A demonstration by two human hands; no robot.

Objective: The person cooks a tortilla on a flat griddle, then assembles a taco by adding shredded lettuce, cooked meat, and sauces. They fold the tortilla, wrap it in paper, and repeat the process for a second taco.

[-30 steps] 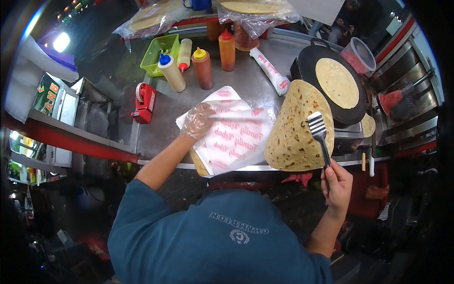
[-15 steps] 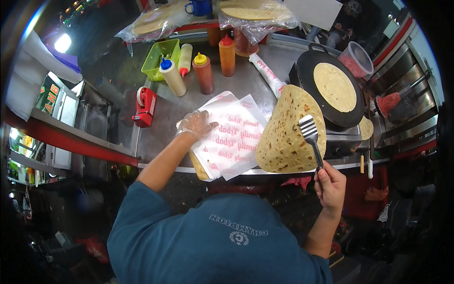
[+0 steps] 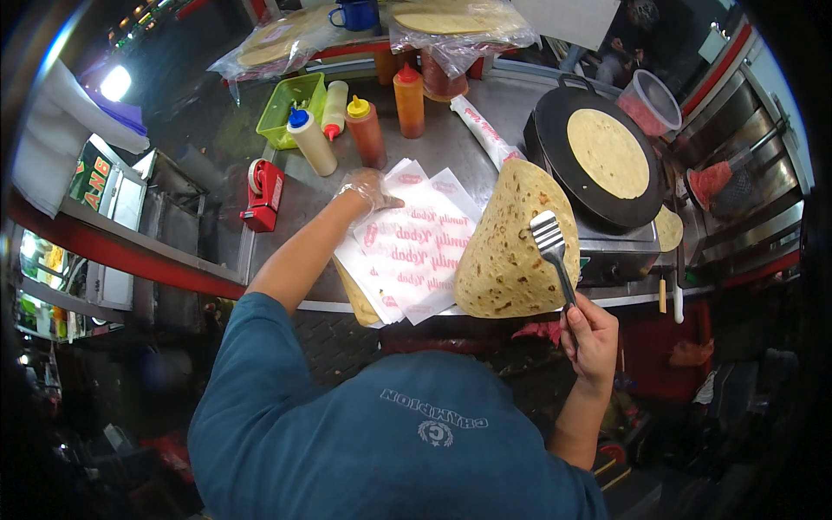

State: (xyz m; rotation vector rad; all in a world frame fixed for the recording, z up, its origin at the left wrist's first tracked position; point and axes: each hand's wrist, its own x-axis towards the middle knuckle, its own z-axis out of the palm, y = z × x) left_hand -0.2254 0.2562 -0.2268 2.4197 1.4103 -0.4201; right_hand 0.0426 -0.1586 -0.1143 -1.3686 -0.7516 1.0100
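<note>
My left hand (image 3: 367, 189), in a clear plastic glove, lies at the upper left edge of a loose stack of white wrapping paper (image 3: 425, 273) with red print. One digit stretches out over the sheets; the others are mostly hidden behind the hand. With my bare right hand (image 3: 593, 335) I grip the black handle of a slotted metal utensil, which looks like tongs (image 3: 549, 236). Its head lies against a browned, spotted flatbread (image 3: 490, 264), bent and slanting beside the paper; any lower jaw is hidden. Another flatbread (image 3: 608, 154) rests flat on the round black griddle (image 3: 555, 173).
Squeeze bottles (image 3: 366, 134) and a green basket (image 3: 276, 128) stand at the back left, near a red tape dispenser (image 3: 263, 198). A rolled wrapper (image 3: 482, 130) lies left of the griddle. Bagged flatbreads (image 3: 464, 19) sit on the shelf behind. At right is a clear tub (image 3: 648, 104).
My left hand has slid away from me along the paper, and the sheets have shifted slightly. The flatbread and tongs have moved slightly left with my right hand.
</note>
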